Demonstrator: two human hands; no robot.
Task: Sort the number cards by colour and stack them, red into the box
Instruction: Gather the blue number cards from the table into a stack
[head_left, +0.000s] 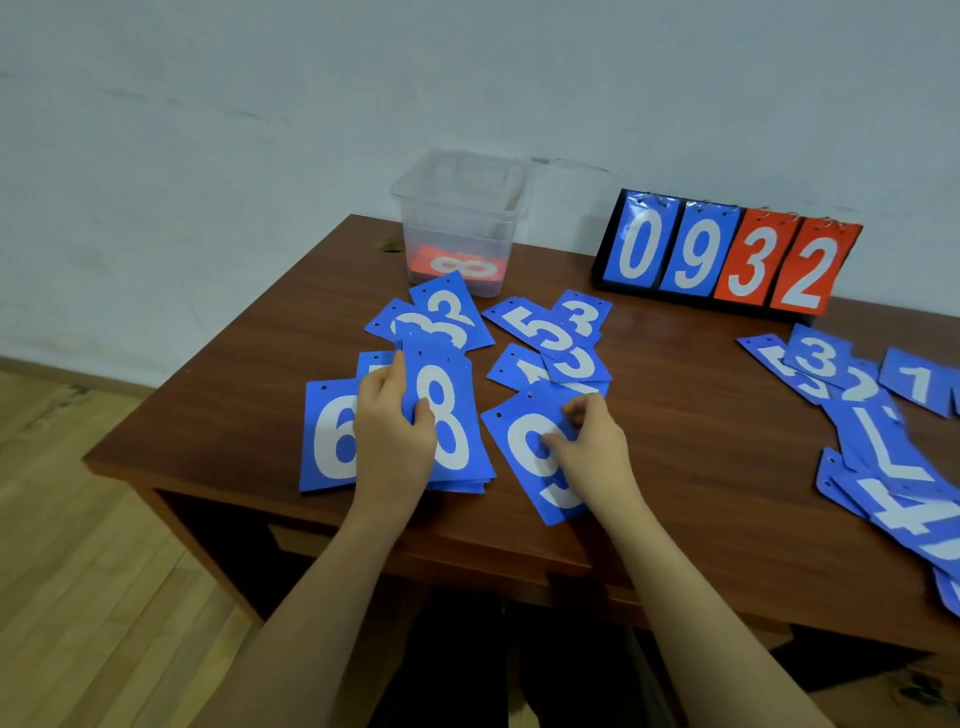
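Number cards in blue lie scattered over the brown table (675, 395). Farthest left, just beside the left hand (397, 441), a blue 6 card (328, 436) lies flat. The left hand grips a stack of blue cards topped by an 8 (449, 415), thumb on its face and fingers curled round its left edge. Beyond that hand, two blue 3 cards (452, 317) overlap, and behind them stands the clear box (460, 208) with a red 8 card (460, 267) at its bottom. The right hand (587, 447) pinches the upper right edge of a blue 9 card (530, 457) with curled fingers; beyond it lies a loose pile with a 5 (535, 327) on top. Far right of the right hand, a flip scoreboard (727, 254) reads 0 9 3 2, and more blue cards (883, 447) sprawl near the table's edge.
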